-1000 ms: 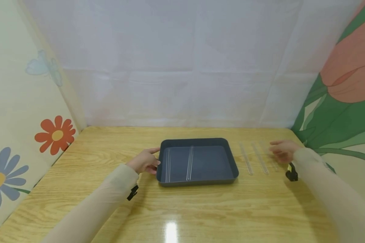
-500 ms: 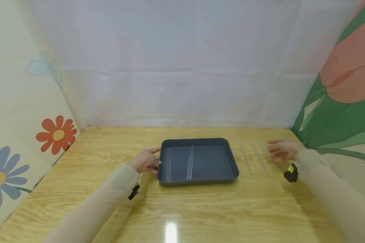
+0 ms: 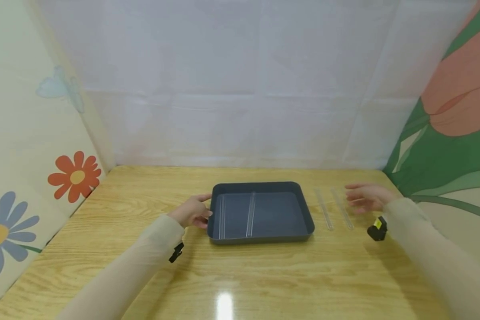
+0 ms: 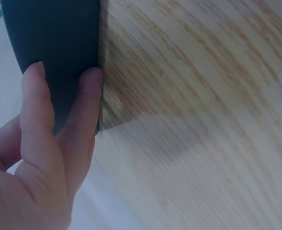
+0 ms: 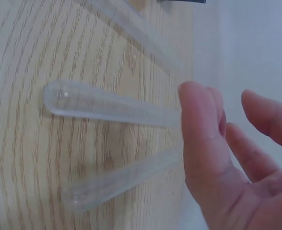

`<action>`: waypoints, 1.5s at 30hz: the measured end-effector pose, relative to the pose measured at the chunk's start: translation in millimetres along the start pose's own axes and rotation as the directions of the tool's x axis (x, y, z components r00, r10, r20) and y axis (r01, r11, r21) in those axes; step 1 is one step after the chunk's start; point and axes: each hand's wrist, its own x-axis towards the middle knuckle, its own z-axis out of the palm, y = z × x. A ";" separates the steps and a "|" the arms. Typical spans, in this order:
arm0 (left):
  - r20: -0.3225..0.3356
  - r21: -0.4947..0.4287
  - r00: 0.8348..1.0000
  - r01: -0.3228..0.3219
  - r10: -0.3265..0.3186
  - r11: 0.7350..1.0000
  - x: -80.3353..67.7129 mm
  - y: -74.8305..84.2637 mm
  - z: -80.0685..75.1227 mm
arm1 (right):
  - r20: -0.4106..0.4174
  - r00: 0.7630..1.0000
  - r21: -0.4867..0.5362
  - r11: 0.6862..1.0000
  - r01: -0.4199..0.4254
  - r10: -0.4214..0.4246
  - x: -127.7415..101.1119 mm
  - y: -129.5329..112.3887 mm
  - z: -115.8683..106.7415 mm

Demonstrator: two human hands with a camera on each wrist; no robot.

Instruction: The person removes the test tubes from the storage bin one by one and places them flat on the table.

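The dark grey tray (image 3: 280, 218) sits mid-table in the head view, with clear test tubes lying inside, one of them (image 3: 250, 215) near its middle. Against the tray's left wall my left hand (image 3: 191, 212) rests its fingers; in the left wrist view two fingertips (image 4: 90, 79) touch the outer wall. To the right of the tray, two more clear test tubes (image 3: 324, 210) show on the table. My right hand (image 3: 369, 198) hovers beside them, fingers apart and holding nothing. Three test tubes (image 5: 102, 103) lie in the right wrist view; the hand partly covers their far ends.
The wooden table (image 3: 264, 275) meets a white cloth backdrop (image 3: 240, 89) at its far edge. Flower-printed panels stand along the left and right sides. A small black device (image 3: 378, 229) hangs under my right wrist.
My right hand has shifted a little to the left, and the rightmost test tube, visible earlier, is now hidden by it in the head view. The left hand and tray stay almost still.
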 end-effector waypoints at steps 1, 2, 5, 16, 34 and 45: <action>-0.002 0.000 1.000 0.000 0.000 1.000 0.1 0.0 -0.1 | -0.002 1.000 -0.006 1.000 -0.001 0.001 0.5 -0.9 1.5; -0.003 0.000 1.000 0.001 -0.001 1.000 0.2 0.0 -0.1 | -0.001 1.000 -0.009 1.000 -0.004 0.004 1.3 -1.8 2.7; -0.004 0.003 1.000 0.002 -0.002 1.000 0.3 0.6 -0.1 | -0.008 1.000 -0.003 1.000 -0.016 0.016 3.6 -4.9 6.7; -0.010 0.015 1.000 0.001 -0.001 1.000 -1.5 0.2 0.0 | -0.012 1.000 -0.042 0.999 0.027 -0.028 2.9 -15.2 18.0; -0.012 0.003 1.000 0.016 -0.016 1.000 -0.1 0.4 -0.2 | 0.010 1.000 0.041 0.999 0.026 -0.026 10.6 -33.9 39.7; -0.003 0.007 1.000 0.010 -0.010 1.000 0.6 0.1 -0.5 | 0.026 1.000 0.097 0.995 0.007 -0.009 21.9 -36.9 52.7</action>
